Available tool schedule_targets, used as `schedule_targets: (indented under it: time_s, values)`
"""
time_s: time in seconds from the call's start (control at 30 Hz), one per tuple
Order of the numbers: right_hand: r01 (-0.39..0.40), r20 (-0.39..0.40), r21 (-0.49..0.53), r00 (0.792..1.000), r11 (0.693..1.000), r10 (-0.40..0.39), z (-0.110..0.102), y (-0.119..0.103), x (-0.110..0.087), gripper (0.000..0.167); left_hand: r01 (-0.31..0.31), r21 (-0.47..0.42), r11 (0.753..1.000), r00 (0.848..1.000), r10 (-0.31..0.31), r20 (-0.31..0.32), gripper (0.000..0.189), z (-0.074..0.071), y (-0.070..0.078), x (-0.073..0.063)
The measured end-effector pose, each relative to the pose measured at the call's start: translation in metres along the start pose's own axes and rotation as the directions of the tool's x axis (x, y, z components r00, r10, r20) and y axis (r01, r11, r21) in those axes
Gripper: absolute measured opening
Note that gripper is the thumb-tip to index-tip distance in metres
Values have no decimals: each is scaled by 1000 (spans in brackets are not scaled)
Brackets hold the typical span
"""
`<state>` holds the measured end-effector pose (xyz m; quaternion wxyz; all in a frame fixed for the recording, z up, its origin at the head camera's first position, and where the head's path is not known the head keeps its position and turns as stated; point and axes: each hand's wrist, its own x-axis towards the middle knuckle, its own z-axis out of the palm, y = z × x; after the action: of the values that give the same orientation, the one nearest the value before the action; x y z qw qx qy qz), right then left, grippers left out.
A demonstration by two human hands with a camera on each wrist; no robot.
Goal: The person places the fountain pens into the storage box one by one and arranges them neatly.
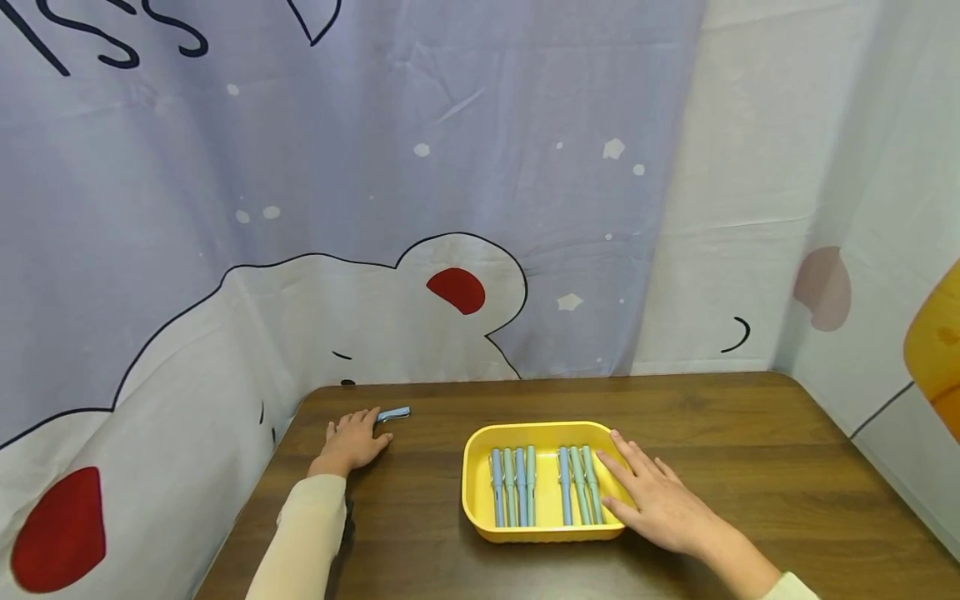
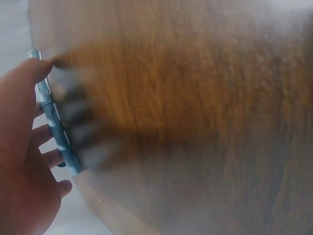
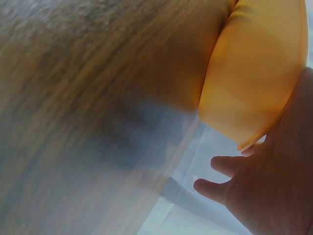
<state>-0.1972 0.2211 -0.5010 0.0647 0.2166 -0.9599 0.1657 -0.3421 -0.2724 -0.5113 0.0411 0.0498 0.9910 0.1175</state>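
Note:
At the left of the table, my left hand (image 1: 351, 443) holds a blue pen (image 1: 393, 414) low over the wood. In the left wrist view the pen (image 2: 57, 131) lies between thumb and fingers, its clip showing. My right hand (image 1: 660, 504) rests at the right rim of a yellow tray (image 1: 540, 534), fingers extended and spread, some reaching over the rim. Inside the tray, blue and green pens lie side by side in two groups: several at the left (image 1: 522, 492) and three at the right (image 1: 567, 492). The right wrist view shows the tray's outer wall (image 3: 254, 68) beside that hand.
The brown wooden table (image 1: 420, 567) ends at a back edge against a printed curtain (image 1: 480, 167). Another light curtain (image 1: 885, 333) hangs along the right side.

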Motion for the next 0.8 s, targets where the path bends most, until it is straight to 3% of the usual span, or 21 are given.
schedule_targets:
  time_s: [0.27,0.57,0.8]
  values:
    - [-6,-4,-11,1000,1000,6,1,0,0,64,-32,32,999,999,32,-11,48,1,0,-3]
    - [-10,-1,8,1000,1000,10,0,0,1,63,-93,82,992,994,98,-58,41,-2,-4,-6]
    - [-9,13,27,1000,1000,8,0,-1,0,63,-75,90,993,993,83,-88,37,-6,-4,-12]
